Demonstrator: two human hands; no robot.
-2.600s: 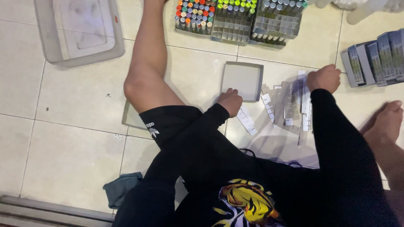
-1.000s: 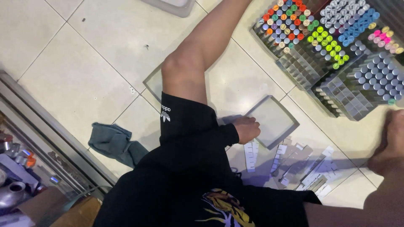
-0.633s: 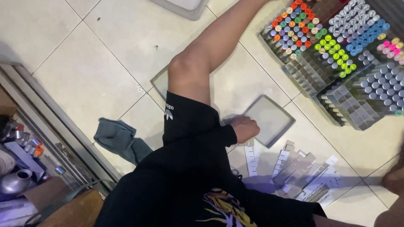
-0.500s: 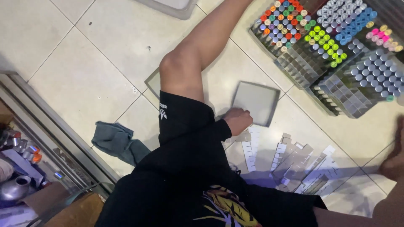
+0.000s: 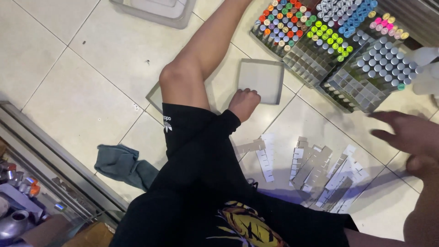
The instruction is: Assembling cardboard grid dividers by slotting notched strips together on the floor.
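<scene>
I sit on a tiled floor with my bare leg [image 5: 201, 50] stretched forward. My left hand [image 5: 244, 103] is curled shut at the near corner of a shallow square grey tray [image 5: 263, 75] that lies flat on the tiles. My right hand [image 5: 407, 137] hovers blurred at the right edge with its fingers spread and nothing in it. It is above and to the right of several slotted white divider strips [image 5: 315, 167] scattered on the floor. Beyond the tray stand gridded clear racks, one holding coloured-capped markers [image 5: 292, 27] and one holding grey-capped markers [image 5: 379, 68].
A crumpled grey-blue cloth [image 5: 121, 162] lies left of my thigh. A clear plastic bin [image 5: 155, 9] sits at the top edge. A flat clear sheet [image 5: 154, 96] pokes out under my knee. A metal floor track [image 5: 55, 155] runs diagonally at the lower left, with clutter behind it.
The view has swung, and my right hand has come back into view at the right, now open above the strips. My left hand stays at the tray's near corner.
</scene>
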